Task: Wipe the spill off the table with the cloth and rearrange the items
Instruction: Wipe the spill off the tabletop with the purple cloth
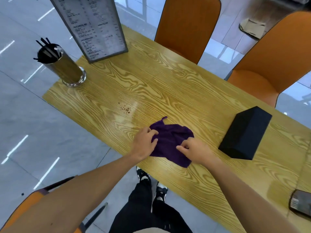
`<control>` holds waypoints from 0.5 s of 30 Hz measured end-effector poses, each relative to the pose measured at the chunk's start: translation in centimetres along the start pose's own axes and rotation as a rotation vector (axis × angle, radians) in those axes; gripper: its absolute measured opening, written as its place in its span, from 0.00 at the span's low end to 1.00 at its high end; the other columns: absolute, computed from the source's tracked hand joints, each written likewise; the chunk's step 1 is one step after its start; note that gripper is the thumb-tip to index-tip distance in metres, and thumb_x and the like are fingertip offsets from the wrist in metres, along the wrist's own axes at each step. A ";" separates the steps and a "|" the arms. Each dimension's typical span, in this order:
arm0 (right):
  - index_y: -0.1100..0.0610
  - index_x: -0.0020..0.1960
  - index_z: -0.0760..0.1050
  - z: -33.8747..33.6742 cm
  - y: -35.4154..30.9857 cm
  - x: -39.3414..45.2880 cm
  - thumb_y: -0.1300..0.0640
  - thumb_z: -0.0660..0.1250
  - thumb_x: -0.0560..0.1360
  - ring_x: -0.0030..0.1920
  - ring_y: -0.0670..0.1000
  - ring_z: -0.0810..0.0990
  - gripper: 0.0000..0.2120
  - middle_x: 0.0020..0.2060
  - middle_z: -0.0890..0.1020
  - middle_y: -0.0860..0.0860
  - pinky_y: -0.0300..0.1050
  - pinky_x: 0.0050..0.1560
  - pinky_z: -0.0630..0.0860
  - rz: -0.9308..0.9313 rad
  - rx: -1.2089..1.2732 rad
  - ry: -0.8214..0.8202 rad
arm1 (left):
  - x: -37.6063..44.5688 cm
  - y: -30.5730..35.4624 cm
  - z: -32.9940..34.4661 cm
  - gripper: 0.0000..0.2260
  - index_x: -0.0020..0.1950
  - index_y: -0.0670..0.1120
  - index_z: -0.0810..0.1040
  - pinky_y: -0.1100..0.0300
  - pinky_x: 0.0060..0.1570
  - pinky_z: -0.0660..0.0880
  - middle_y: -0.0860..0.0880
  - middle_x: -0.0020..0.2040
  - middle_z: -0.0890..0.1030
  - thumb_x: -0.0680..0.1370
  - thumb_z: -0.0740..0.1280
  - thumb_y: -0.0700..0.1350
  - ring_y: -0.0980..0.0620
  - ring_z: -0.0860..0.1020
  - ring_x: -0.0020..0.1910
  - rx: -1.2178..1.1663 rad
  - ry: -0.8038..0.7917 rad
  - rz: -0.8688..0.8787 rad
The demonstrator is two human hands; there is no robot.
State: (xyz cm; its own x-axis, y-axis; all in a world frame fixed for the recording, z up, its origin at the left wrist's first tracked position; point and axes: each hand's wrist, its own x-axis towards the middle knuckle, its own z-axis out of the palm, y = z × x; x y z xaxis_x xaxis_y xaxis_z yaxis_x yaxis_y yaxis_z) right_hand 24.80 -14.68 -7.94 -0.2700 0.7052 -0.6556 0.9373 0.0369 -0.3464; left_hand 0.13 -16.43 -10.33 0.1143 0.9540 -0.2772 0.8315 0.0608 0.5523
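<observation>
**Both hands on the purple cloth, spill still on the table**

Just below the centre of the frame, the purple cloth [170, 142] lies crumpled on the wooden table [168, 84]. The left hand [145, 142] grips its left edge with curled fingers; the right hand [193, 150] pinches its lower right part. A patch of brown specks, the spill [125, 109], sits above and left of the cloth, near but apart (a faint wet sheen beside it). A black box [244, 133] stands at the right, a metal holder of black straws [63, 64] at the upper left, and a menu stand [94, 26] beside it at the top.
</observation>
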 end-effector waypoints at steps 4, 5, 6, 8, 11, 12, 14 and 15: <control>0.51 0.75 0.70 2.5 0.7 1.4 0.45 0.60 0.83 0.71 0.56 0.70 0.22 0.71 0.73 0.52 0.53 0.67 0.73 -0.026 -0.167 0.293 | 1.0 1.8 3.3 0.20 0.74 0.50 0.72 0.50 0.68 0.69 0.46 0.72 0.71 0.82 0.64 0.52 0.45 0.69 0.71 0.162 -0.065 0.092; 0.52 0.78 0.64 3.7 0.8 1.6 0.44 0.61 0.82 0.76 0.58 0.64 0.27 0.77 0.67 0.54 0.55 0.73 0.68 -0.030 -0.177 0.252 | 0.8 1.8 4.1 0.23 0.78 0.50 0.66 0.48 0.73 0.64 0.45 0.78 0.65 0.83 0.63 0.52 0.43 0.63 0.77 0.204 -0.124 0.083; 0.52 0.81 0.59 4.9 0.9 1.6 0.43 0.61 0.82 0.79 0.60 0.58 0.30 0.80 0.60 0.55 0.57 0.77 0.62 -0.027 -0.188 0.214 | 0.5 1.6 4.9 0.26 0.80 0.49 0.61 0.48 0.77 0.59 0.43 0.81 0.58 0.84 0.61 0.52 0.43 0.56 0.80 0.248 -0.176 0.080; 0.53 0.82 0.55 7.2 1.0 1.1 0.41 0.60 0.82 0.81 0.60 0.52 0.33 0.82 0.54 0.57 0.57 0.79 0.57 -0.025 -0.229 0.227 | -0.8 1.0 6.2 0.29 0.82 0.47 0.52 0.47 0.79 0.52 0.42 0.83 0.50 0.85 0.59 0.52 0.42 0.48 0.82 0.331 -0.196 0.096; 0.54 0.81 0.58 9.8 1.0 -0.6 0.42 0.55 0.83 0.81 0.60 0.56 0.30 0.81 0.58 0.58 0.55 0.78 0.59 -0.032 -0.262 0.329 | -3.2 0.1 7.6 0.29 0.82 0.46 0.55 0.45 0.78 0.57 0.40 0.82 0.54 0.84 0.60 0.52 0.42 0.53 0.81 0.351 -0.141 0.105; 0.55 0.81 0.59 10.7 1.0 -1.3 0.42 0.52 0.84 0.80 0.60 0.57 0.30 0.80 0.59 0.58 0.55 0.79 0.58 -0.039 -0.270 0.335 | -4.2 -0.3 8.0 0.29 0.81 0.46 0.57 0.44 0.77 0.60 0.40 0.81 0.57 0.83 0.62 0.52 0.42 0.55 0.81 0.348 -0.136 0.109; 0.56 0.81 0.58 12.4 1.2 -2.3 0.42 0.49 0.83 0.80 0.62 0.56 0.30 0.80 0.59 0.60 0.58 0.78 0.55 -0.064 -0.295 0.321 | -5.9 -1.0 8.6 0.29 0.81 0.46 0.58 0.43 0.75 0.63 0.40 0.81 0.58 0.83 0.62 0.53 0.42 0.57 0.80 0.342 -0.140 0.124; 0.56 0.81 0.57 13.1 1.3 -2.7 0.43 0.49 0.84 0.81 0.62 0.54 0.30 0.81 0.58 0.60 0.60 0.77 0.54 -0.073 -0.309 0.314 | -6.4 -1.3 8.7 0.29 0.81 0.46 0.57 0.43 0.75 0.63 0.40 0.81 0.58 0.83 0.61 0.53 0.42 0.57 0.80 0.345 -0.151 0.128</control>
State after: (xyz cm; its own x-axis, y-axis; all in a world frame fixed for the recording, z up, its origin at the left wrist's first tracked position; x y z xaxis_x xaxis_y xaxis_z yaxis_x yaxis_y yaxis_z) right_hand 23.85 -25.83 -15.39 -0.3025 0.8718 -0.3853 0.9530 0.2705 -0.1362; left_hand 3.02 -25.19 -16.15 0.2864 0.8921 -0.3495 0.9361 -0.1828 0.3005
